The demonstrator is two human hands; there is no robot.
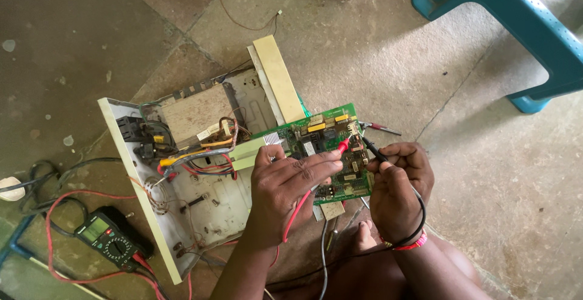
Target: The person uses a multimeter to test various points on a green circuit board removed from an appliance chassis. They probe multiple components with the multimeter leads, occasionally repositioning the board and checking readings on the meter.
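Note:
My left hand pinches a red test probe, its tip touching the green circuit board. In my right hand is a black test probe, with its tip on the same board a little to the right of the red one. The board is propped on the edge of an opened cream metal chassis that holds a large transformer and bundled coloured wires. Red and black leads run down from the probes past my wrists.
A black multimeter lies on the concrete floor at lower left, its red lead looping around it. A teal plastic stool stands at upper right. A tool with a red handle lies beside the board. My bare foot rests below the board.

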